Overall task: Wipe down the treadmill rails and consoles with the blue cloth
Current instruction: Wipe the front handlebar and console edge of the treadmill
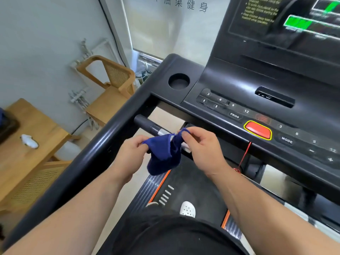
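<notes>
Blue cloth (163,155) at frame centre, bunched and hanging, held between both hands above the treadmill belt (195,183). Left hand (128,157) pinches its left corner, fingers (142,144) pressed together on the fabric. Right hand (202,150) pinches the upper right corner, thumb against fingers (185,134). Cloth hangs right in front of the short grip bar (147,124), long axis upper left to lower right; contact unclear. Right hand is nearer that bar. Side rail (88,153) runs diagonally lower left to upper centre, just left of the left hand. Console (257,100) upper right, apart from the cloth. Likely readying the cloth to wipe.
</notes>
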